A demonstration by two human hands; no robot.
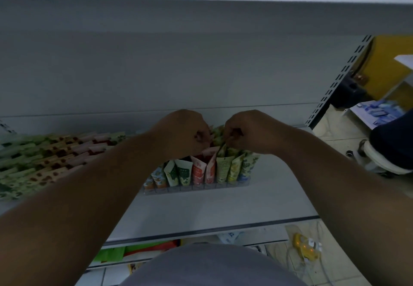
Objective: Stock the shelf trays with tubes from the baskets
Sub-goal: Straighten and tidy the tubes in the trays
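A clear tray (196,188) on the grey shelf holds several upright tubes in green, red, yellow and blue. My right hand (248,131) pinches the crimped top of a pale green tube (222,165) standing in the tray's front row. My left hand (185,132) is curled over the tops of the red tubes (202,170) just left of it; what its fingers hold is hidden. More tubes stand behind the hands, mostly covered by them.
Rows of tubes (44,158) fill trays along the shelf's left side. The shelf's front edge (223,225) runs below my arms. A yellow device with cables (305,246) lies on the tiled floor at right, beside a chair base (380,163).
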